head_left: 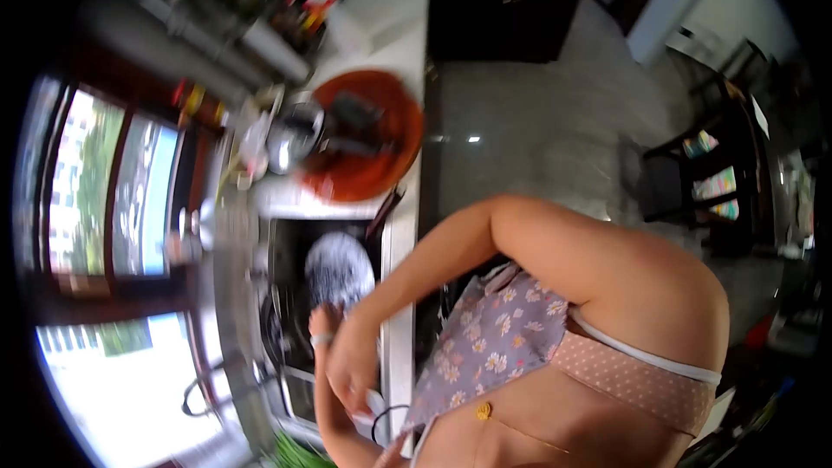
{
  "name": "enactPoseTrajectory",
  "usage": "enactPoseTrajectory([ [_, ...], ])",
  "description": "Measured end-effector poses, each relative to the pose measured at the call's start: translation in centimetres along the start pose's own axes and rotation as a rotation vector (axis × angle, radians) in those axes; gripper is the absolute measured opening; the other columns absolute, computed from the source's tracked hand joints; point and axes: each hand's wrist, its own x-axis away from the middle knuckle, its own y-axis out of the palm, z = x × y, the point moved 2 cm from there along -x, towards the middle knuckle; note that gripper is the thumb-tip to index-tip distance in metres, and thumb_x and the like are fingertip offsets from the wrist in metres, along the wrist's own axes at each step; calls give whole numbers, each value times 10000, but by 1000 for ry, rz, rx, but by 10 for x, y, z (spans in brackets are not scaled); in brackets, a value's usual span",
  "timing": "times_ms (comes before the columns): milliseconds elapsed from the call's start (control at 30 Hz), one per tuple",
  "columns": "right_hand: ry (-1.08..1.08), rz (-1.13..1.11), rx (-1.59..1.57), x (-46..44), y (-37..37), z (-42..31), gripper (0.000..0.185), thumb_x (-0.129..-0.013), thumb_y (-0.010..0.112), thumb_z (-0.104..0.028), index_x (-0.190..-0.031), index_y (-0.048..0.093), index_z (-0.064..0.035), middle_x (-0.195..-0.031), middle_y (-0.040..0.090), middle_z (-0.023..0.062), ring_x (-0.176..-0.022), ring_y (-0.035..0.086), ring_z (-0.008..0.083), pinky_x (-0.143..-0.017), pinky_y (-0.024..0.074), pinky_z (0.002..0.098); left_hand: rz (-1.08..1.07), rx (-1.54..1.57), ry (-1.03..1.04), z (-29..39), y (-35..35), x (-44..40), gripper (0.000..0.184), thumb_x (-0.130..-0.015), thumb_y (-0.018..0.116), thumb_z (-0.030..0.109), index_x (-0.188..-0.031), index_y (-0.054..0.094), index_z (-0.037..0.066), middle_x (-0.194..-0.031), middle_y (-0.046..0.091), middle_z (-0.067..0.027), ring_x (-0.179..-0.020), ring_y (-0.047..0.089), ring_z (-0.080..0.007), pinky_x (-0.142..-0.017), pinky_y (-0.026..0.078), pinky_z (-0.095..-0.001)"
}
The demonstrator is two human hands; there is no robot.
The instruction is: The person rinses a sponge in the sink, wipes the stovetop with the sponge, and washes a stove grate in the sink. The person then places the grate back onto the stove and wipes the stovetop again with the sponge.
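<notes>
The view is tilted and partly blurred. My left hand (323,322), with a pale band at the wrist, is over the sink (299,399), at the near edge of a round, pale, dark-patterned item (340,270). Whether its fingers grip that item is unclear. My right hand (351,368) crosses over my left forearm, fingers pointing toward the bottom of the view. A small white object (375,402) lies beside its fingertips; contact cannot be made out. Smearing hides how the fingers are bent. A floral apron (498,338) covers my front.
A large orange-red basin (373,178) holding dark items stands on the counter (400,247) beside the sink, near a shiny metal vessel (290,143). Green leafy stalks (299,451) are at the bottom edge. Windows (143,199) are at left, a dark chair (672,178) at right.
</notes>
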Motion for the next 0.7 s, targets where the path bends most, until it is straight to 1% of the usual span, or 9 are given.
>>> enactPoseTrajectory([
  [33, 83, -99, -5, 15, 5, -35, 393, -944, 477, -354, -992, 684, -23, -990, 677, 89, -917, 608, 172, -803, 458, 293, -34, 10, -13, 20, -2, -16, 375, -908, 501, 393, -1006, 590, 42, -949, 622, -197, -829, 620, -323, -723, 505, -433],
  [67, -6, -134, 24, 29, 10, -43, 370, -932, 502, -356, -994, 683, -39, -939, 673, 79, -888, 607, 178, -792, 459, 300, -91, 19, -40, 36, 4, -26, 375, -910, 497, 392, -1011, 587, 42, -952, 619, -193, -833, 616, -318, -727, 501, -430],
  [100, 74, -214, 140, 46, 11, -65, 520, -950, 455, -432, -997, 645, 50, -1018, 659, 112, -919, 589, 156, -842, 423, 278, -125, 34, -56, 54, 5, -34, 375, -911, 494, 392, -1015, 584, 43, -954, 615, -190, -837, 612, -314, -732, 498, -426],
  [133, 31, -151, 124, 76, 13, -84, 473, -933, 511, -387, -954, 645, 66, -946, 657, 124, -847, 575, 150, -781, 437, 293, -157, 45, -67, 77, 5, -45, 375, -913, 490, 391, -1019, 580, 43, -956, 612, -186, -841, 608, -309, -736, 494, -423],
  [367, -264, 31, -98, 219, 16, -117, 400, -894, 573, -333, -888, 650, 60, -868, 655, 123, -792, 576, 160, -748, 442, 303, -269, 130, -114, 236, -14, -99, 376, -924, 466, 388, -1050, 558, 46, -972, 588, -162, -871, 581, -277, -767, 470, -400],
  [400, -265, 80, -61, 235, 14, -120, 390, -888, 582, -325, -879, 651, 59, -856, 654, 123, -784, 576, 161, -743, 443, 304, -274, 144, -105, 257, -17, -106, 376, -925, 462, 387, -1054, 554, 46, -974, 585, -158, -875, 577, -273, -772, 467, -396],
  [433, -175, 189, 77, 252, 10, -126, 372, -819, 637, -340, -739, 645, 24, -727, 646, 98, -684, 594, 187, -656, 439, 318, -277, 155, -95, 277, -23, -111, 377, -927, 459, 387, -1058, 551, 46, -977, 582, -155, -880, 573, -268, -776, 463, -393],
  [567, -342, 607, 483, 302, -4, -166, 400, -704, 688, -428, -588, 617, -52, -548, 588, 24, -571, 580, 206, -550, 387, 340, -289, 205, -13, 347, -54, -145, 378, -933, 445, 385, -1075, 538, 48, -986, 568, -141, -896, 558, -250, -794, 449, -379],
  [700, -482, 679, 581, 370, -21, -225, 264, -755, 634, -235, -595, 526, -54, -551, 516, 106, -523, 505, 276, -521, 374, 387, -311, 208, 79, 415, -94, -185, 379, -939, 431, 383, -1093, 525, 49, -995, 555, -127, -913, 542, -231, -812, 436, -366],
])
